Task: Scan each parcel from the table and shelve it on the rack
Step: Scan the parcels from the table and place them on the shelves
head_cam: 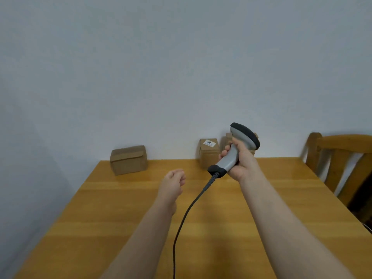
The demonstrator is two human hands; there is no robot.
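My right hand [242, 161] grips the handle of a grey and black barcode scanner [237, 149], held up above the far side of the wooden table [120, 218]. Its dark cable [187, 214] hangs down toward me. My left hand [174, 183] hovers over the table with loosely curled fingers and holds nothing. A brown cardboard parcel [128, 160] sits at the far left against the wall. A taller parcel with a white label [208, 155] stands left of the scanner. A third parcel [226, 140] is mostly hidden behind the scanner and my hand.
A plain pale wall [181, 67] rises straight behind the table's far edge. A wooden chair [342, 164] stands at the table's right side. No rack is in view.
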